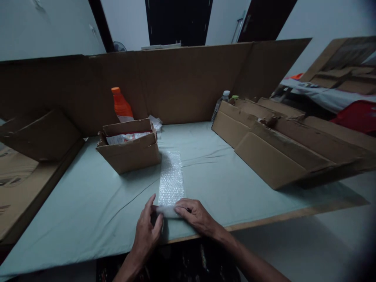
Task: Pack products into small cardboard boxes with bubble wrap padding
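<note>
- Two hands meet at the table's near edge: the left hand (145, 229) with thumb and forefinger spread around the bundle's left end, its grip hard to tell; the right hand (197, 215) pinching the other end, wrist angled inward.
- One bundle (169, 212) between them, blurred, contents unclear.
- One bubble-wrap strip (171, 178) running away from it, flat on the table (211, 184).
- One small box (133, 156) left of the strip, packets inside, hiding one orange bottle's (122, 103) base.
- At right, several open boxes (264, 156), overlapping, uncountable; one clear bottle (219, 105) partly behind.
</note>
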Tool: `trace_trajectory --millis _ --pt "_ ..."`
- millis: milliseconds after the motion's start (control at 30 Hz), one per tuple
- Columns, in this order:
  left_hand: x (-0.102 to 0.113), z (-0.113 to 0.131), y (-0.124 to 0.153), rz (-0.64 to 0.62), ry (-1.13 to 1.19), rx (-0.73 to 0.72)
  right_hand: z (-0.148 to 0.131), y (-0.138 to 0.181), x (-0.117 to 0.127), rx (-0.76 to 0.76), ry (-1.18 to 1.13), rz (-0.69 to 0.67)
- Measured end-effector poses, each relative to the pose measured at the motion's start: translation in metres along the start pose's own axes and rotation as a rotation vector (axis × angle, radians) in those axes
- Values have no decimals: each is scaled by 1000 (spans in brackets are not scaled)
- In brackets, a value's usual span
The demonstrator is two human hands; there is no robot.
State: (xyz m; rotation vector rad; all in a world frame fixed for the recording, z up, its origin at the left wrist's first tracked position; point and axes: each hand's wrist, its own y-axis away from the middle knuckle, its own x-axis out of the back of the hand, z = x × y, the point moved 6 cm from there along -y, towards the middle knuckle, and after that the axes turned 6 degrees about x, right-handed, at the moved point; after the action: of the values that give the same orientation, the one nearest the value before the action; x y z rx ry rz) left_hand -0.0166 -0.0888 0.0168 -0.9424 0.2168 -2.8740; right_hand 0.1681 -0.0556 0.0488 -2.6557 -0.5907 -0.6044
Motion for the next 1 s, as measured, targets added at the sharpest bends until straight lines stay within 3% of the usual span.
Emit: trace_trajectory --millis 100,167,233,367,467,533,700,833,1000 --pt "-7 -4 -19 37 -69 92 -4 12 18 112 257 244" --pt "-9 -3 -27 50 -130 71 -14 23 23 224 430 303" --pt "-11 -3 -29 68 -168 29 -19 27 16 301 525 181" --pt "-5 3 -24 184 -149 -113 -12 18 -7 311 607 -60" --pt "2 14 -9 210 -144 -270 -7 7 -14 301 580 -42" --pt "2 19 3 130 -144 -331 -6 3 -13 275 502 -26" --pt "-2 17 11 12 -60 -210 -13 10 -2 170 296 -31" --pt "-8 14 -9 33 -45 -150 -25 21 10 223 440 103" --pt "-5 20 -19 127 -81 -232 -17 20 -7 239 584 -50"
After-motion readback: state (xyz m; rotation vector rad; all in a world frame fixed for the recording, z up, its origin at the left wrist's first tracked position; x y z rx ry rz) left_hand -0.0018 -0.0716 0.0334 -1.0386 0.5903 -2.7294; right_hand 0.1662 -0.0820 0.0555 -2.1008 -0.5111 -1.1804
